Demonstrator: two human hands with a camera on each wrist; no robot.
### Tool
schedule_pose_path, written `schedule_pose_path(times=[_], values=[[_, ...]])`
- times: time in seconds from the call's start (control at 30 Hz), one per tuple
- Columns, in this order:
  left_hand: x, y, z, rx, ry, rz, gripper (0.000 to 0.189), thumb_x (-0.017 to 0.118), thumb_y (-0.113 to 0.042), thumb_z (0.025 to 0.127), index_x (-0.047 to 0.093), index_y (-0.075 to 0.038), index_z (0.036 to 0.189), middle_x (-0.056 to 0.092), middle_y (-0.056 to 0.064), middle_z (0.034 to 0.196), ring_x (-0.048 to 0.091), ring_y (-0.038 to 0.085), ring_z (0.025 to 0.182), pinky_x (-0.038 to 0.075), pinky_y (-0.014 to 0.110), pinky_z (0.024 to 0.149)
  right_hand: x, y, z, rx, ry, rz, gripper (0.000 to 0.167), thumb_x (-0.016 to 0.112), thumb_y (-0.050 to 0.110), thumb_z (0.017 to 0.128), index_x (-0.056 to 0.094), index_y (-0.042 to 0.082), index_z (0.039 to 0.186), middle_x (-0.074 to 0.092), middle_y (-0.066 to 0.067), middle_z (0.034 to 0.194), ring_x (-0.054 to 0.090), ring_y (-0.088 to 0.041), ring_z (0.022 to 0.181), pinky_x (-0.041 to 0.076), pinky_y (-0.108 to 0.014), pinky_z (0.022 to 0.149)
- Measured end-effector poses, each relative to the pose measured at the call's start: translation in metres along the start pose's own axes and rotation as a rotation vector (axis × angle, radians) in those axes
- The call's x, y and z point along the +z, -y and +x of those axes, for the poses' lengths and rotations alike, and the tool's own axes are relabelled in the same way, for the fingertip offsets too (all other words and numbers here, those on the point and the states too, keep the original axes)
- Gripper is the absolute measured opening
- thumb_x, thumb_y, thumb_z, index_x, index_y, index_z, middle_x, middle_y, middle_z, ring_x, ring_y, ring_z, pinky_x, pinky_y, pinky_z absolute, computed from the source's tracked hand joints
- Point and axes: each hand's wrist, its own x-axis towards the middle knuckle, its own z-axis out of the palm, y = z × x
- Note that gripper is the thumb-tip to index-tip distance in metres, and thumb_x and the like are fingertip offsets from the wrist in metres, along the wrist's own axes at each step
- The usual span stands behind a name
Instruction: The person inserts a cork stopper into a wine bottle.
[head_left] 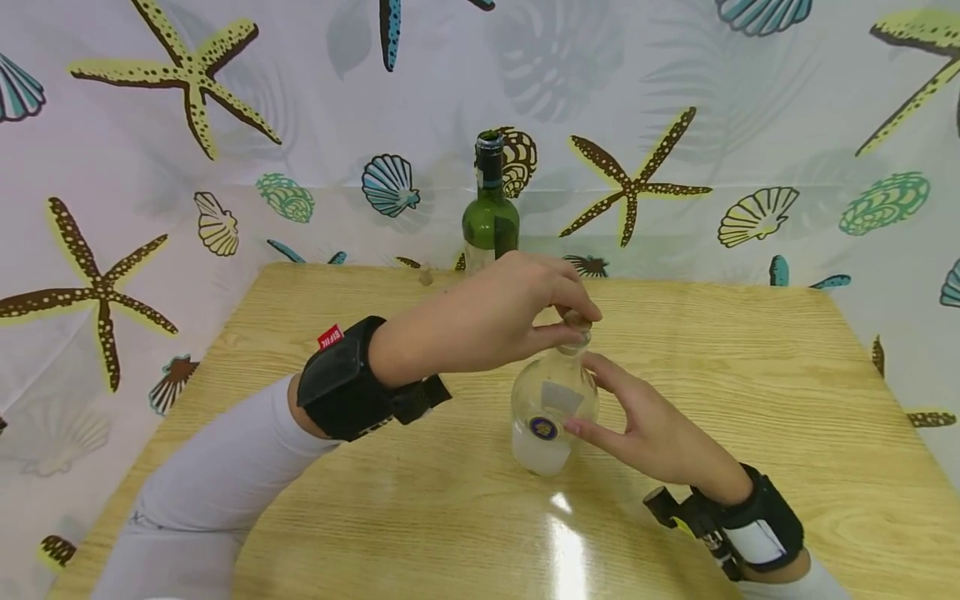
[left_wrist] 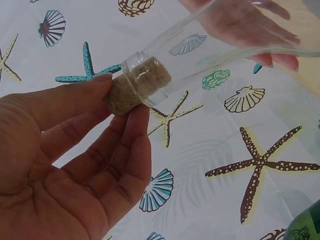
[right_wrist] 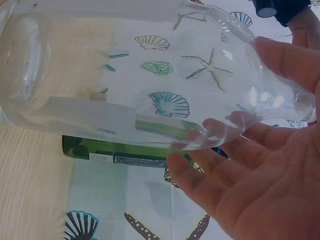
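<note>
A clear glass bottle (head_left: 555, 392) with a round dark emblem and a pale label stands on the table in front of me. My left hand (head_left: 510, 312) reaches over from the left and pinches a cork (left_wrist: 120, 95) at the bottle's mouth. In the left wrist view, part of the cork sits inside the glass neck and its outer end is between thumb and fingers. My right hand (head_left: 637, 417) holds the bottle from the right, thumb on one side and fingers round the other, near the shoulder, as the right wrist view also shows.
A green wine bottle (head_left: 480, 221) stands behind the left hand, near the table's back edge. A small beige object (head_left: 426, 275) lies to its left. The wooden table (head_left: 750, 375) meets a shell-and-starfish cloth (head_left: 300, 125) at the back and sides.
</note>
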Motion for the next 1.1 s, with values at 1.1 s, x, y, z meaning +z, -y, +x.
schedule_pose_path(times=[1.1], values=[[0.007,0.008,-0.011,0.046,-0.085,-0.046,0.035,0.066,-0.020,0.095,0.063,-0.007,0.127,0.062,0.002,0.115,0.058,0.010,0.100,0.045,0.021,0.084,0.003,-0.002,0.002,-0.098,-0.009,0.064,0.087,0.076,0.015,0.086,0.021,0.023,0.154,0.026,-0.001,0.156,0.027,-0.024,0.142,0.034,-0.052,0.107]])
